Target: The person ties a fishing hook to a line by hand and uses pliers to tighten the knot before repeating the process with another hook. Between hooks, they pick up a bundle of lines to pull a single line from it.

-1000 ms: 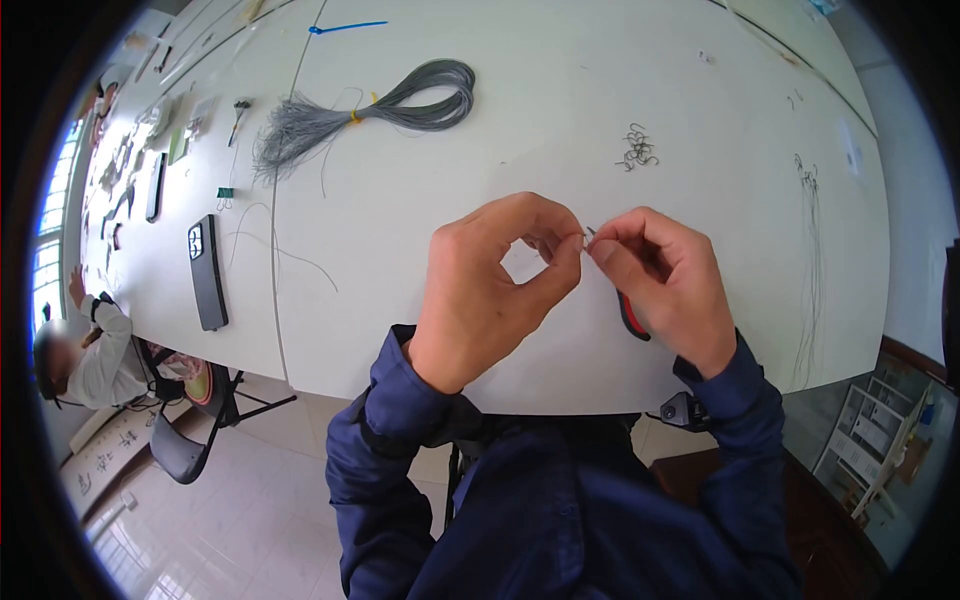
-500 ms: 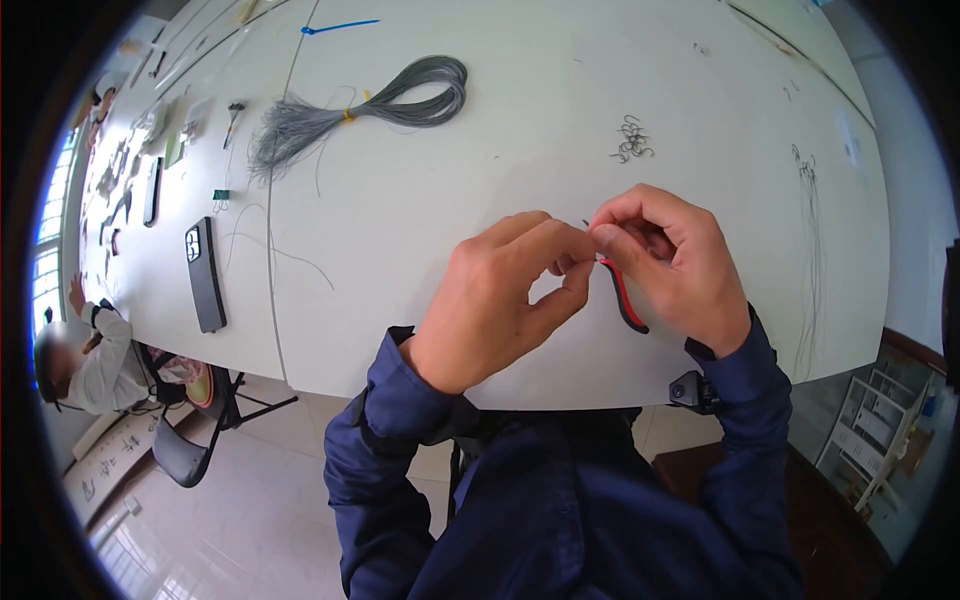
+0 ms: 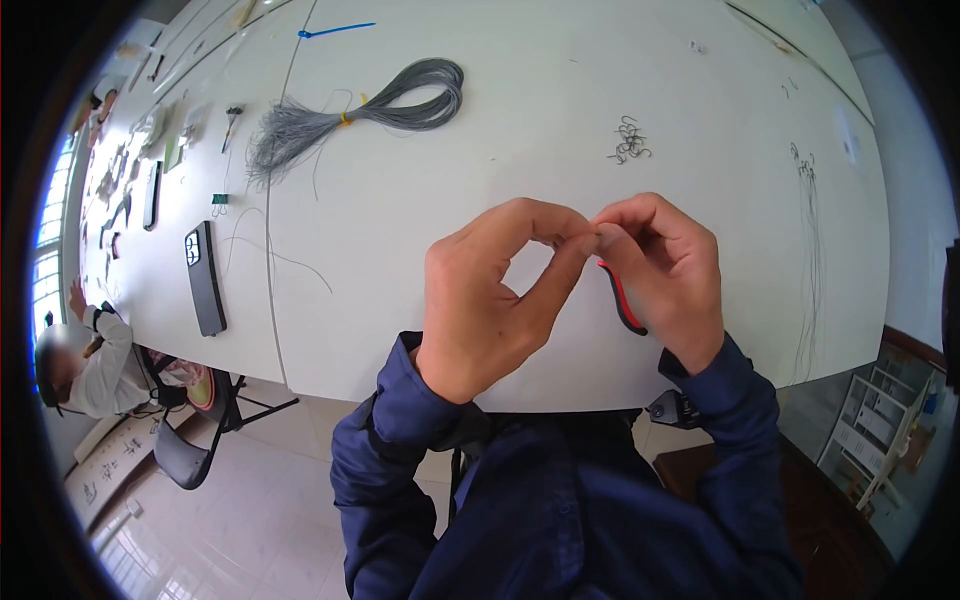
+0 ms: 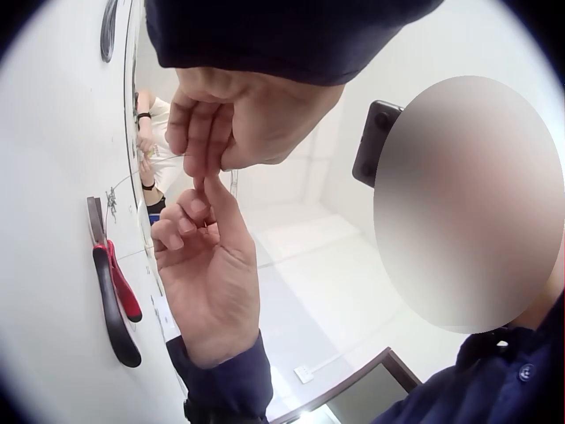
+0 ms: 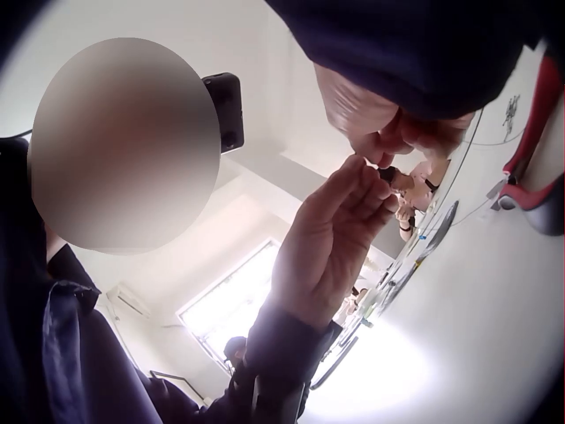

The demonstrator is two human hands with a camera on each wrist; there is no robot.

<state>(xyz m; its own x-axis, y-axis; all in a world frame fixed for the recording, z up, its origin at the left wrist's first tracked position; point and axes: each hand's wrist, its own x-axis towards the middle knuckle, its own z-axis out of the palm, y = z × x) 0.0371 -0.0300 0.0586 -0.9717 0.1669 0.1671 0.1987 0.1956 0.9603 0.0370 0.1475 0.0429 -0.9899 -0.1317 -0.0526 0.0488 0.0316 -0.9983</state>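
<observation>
In the head view my left hand (image 3: 500, 300) and right hand (image 3: 675, 285) meet at the fingertips above the table. Thumb and index of each pinch a tiny piece mostly hidden between them. From the left hand (image 4: 256, 115), a thin line (image 4: 159, 160) runs outward in the left wrist view, where the right hand (image 4: 212, 283) is below. Black-and-red pliers (image 3: 624, 302) lie beside and partly behind the right hand. Beyond the hands is a small pile of dark hooks (image 3: 630, 142).
A grey line bundle (image 3: 400, 110) with a yellow tie lies at the back left. Left of it are a phone (image 3: 205, 280) and a green clip (image 3: 220, 200). Hooks with long lines (image 3: 808, 220) lie at the right. A person (image 3: 100, 365) sits at far left.
The fingertips have come together, and the small dark tip seen between them earlier is hidden now. Since half a second ago, the right hand has shifted slightly left and toward the body.
</observation>
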